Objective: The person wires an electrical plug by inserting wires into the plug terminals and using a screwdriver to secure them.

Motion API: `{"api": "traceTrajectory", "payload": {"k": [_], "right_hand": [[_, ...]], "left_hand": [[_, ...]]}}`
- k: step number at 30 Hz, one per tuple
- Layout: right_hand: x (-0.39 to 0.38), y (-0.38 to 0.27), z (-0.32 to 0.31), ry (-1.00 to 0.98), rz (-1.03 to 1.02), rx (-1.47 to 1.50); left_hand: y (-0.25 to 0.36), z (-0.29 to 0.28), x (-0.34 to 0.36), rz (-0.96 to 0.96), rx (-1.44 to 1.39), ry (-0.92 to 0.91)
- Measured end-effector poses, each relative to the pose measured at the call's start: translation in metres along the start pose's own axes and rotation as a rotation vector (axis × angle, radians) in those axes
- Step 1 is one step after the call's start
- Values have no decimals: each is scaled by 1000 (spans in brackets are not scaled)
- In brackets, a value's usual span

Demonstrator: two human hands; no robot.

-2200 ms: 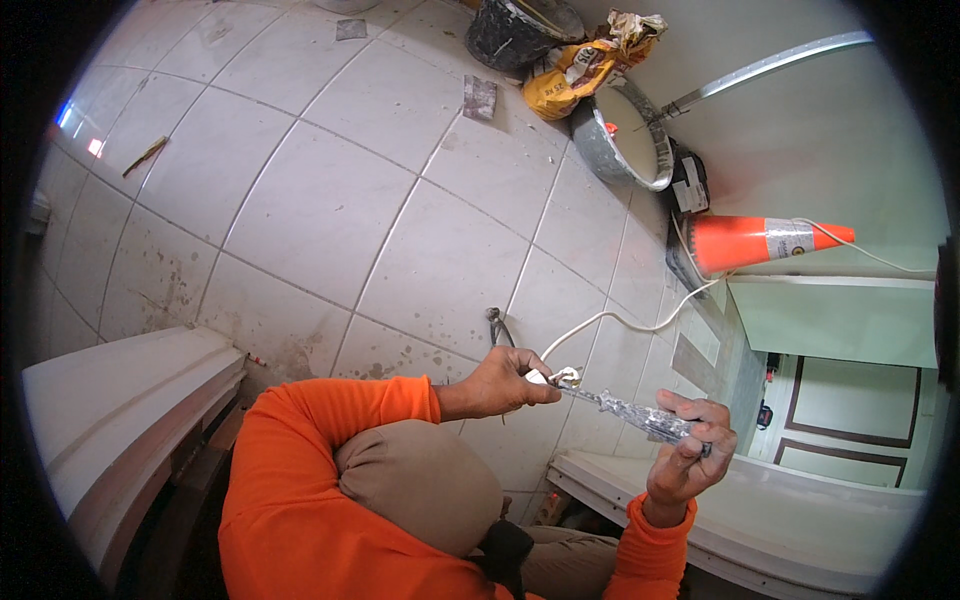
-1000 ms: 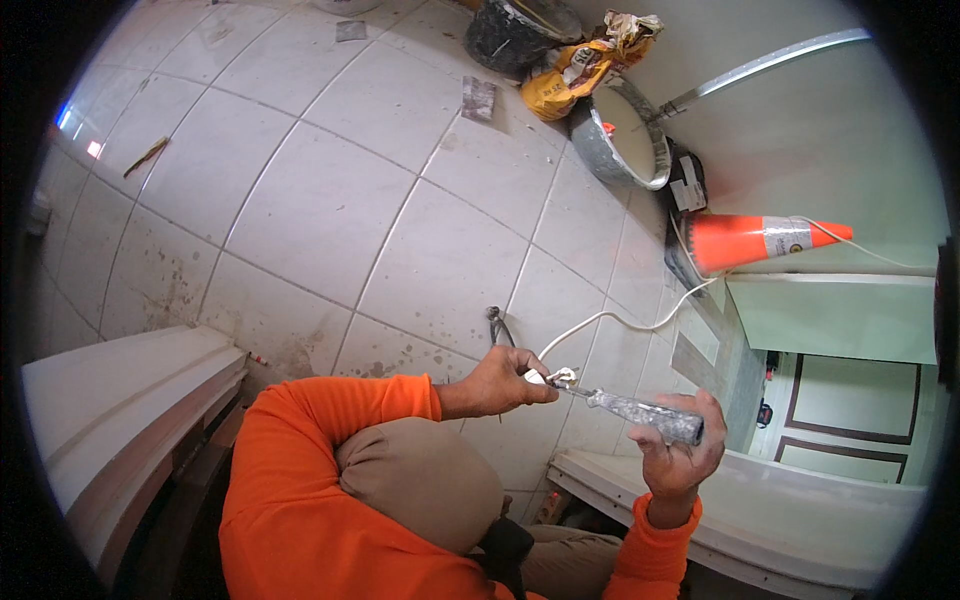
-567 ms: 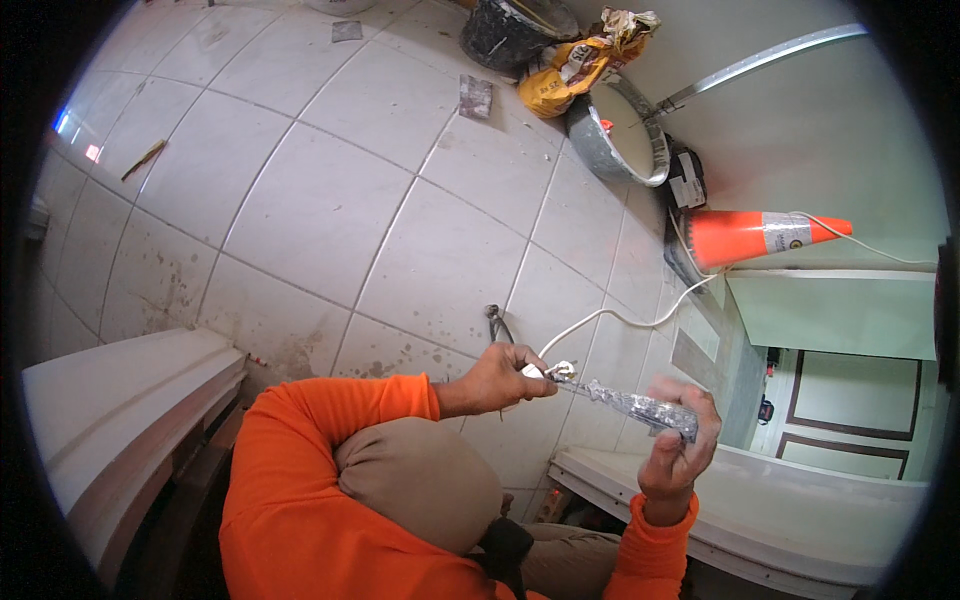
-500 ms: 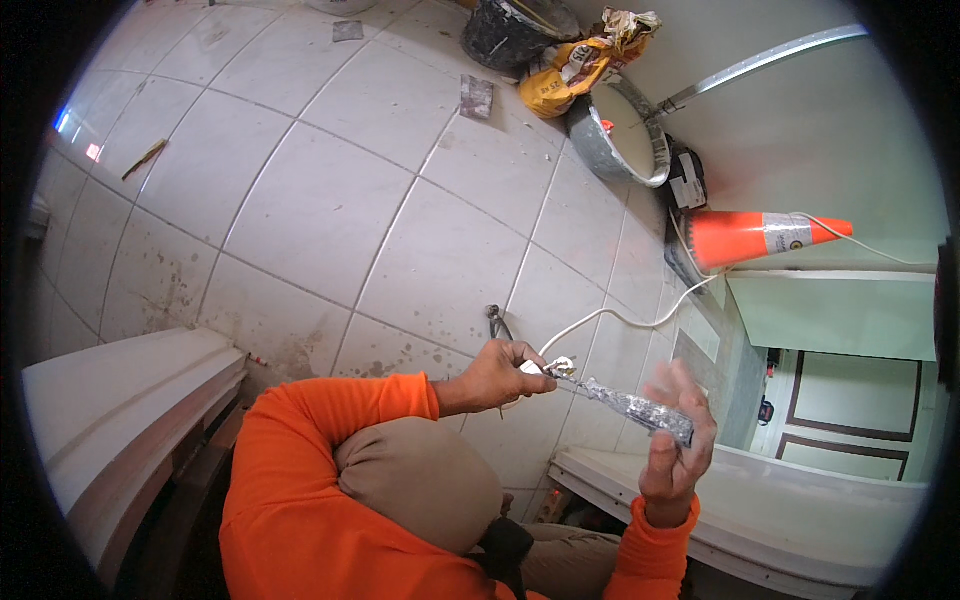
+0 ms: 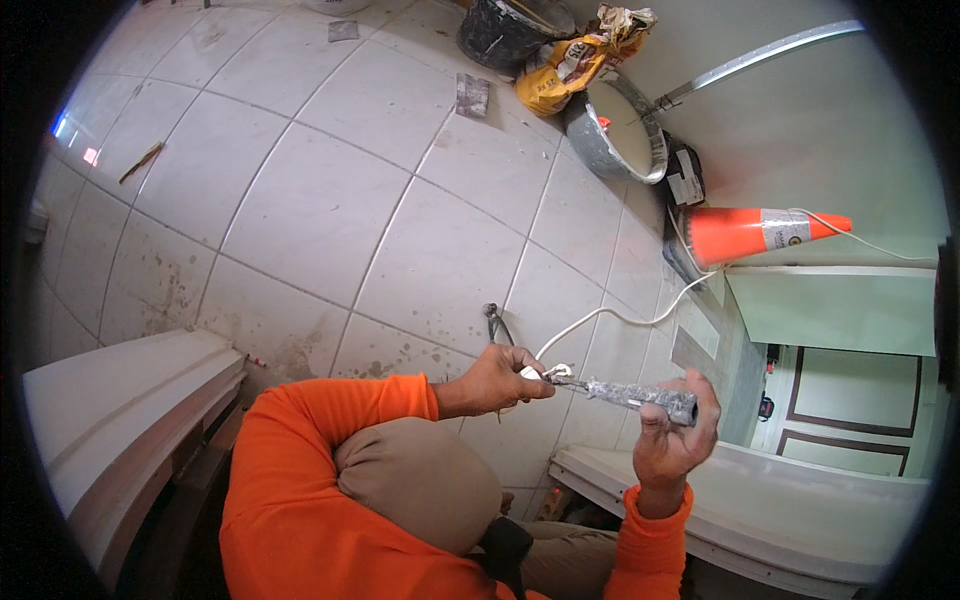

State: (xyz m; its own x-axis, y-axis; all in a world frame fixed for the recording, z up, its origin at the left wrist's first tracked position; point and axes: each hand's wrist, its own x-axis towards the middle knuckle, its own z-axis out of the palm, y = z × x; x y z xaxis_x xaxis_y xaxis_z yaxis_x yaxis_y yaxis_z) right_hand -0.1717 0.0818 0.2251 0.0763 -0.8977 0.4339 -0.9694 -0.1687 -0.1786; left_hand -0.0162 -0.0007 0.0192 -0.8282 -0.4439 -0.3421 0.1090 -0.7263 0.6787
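My left hand (image 5: pixel 497 380) pinches a small white electrical plug (image 5: pixel 531 374) at the end of a white cable (image 5: pixel 600 314). In my right hand (image 5: pixel 680 437) is a screwdriver (image 5: pixel 630 393) with a dusty, speckled grey handle. Thumb and fingers touch that handle near its butt end. The thin shaft points left and its tip meets the plug by my left fingertips; the exact contact is too small to make out. Just beyond my left hand a dark metal hand tool (image 5: pixel 491 318) lies on the tiles, partly hidden by the hand.
The cable runs right to an orange traffic cone (image 5: pixel 738 233) lying on its side. Behind it stand a grey tub (image 5: pixel 598 150) of pale material, a yellow bag (image 5: pixel 547 88) and a black bucket (image 5: pixel 490 35). A white moulded piece (image 5: pixel 130 400) sits at left. Tiled floor (image 5: pixel 300 200) spreads ahead.
My right fingers have come from spread to closed around the screwdriver handle, which has swung up to lie more level. My left hand has stayed nearly in place with the plug.
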Motion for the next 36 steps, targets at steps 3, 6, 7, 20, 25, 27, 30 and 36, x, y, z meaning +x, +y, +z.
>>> {"api": "traceTrajectory", "payload": {"k": [3,6,7,20,25,27,30,36], "right_hand": [[-5,-1,19,122,21,203],[7,-18,27,332,35,442],[12,-20,21,329,50,520],[13,18,82,-298,190,220],[26,22,91,-362,101,179],[28,27,94,-413,83,168],[31,28,93,-475,77,151],[31,34,102,-544,102,187]], "left_hand": [[3,2,2,14,-87,6],[13,2,1,28,-132,5],[13,-1,1,18,-190,21],[31,-4,25,-30,-401,118],[30,-9,26,-73,-454,98],[34,-6,21,-118,-486,134],[36,-5,19,-140,-493,132],[31,-9,25,-160,-510,112]]}}
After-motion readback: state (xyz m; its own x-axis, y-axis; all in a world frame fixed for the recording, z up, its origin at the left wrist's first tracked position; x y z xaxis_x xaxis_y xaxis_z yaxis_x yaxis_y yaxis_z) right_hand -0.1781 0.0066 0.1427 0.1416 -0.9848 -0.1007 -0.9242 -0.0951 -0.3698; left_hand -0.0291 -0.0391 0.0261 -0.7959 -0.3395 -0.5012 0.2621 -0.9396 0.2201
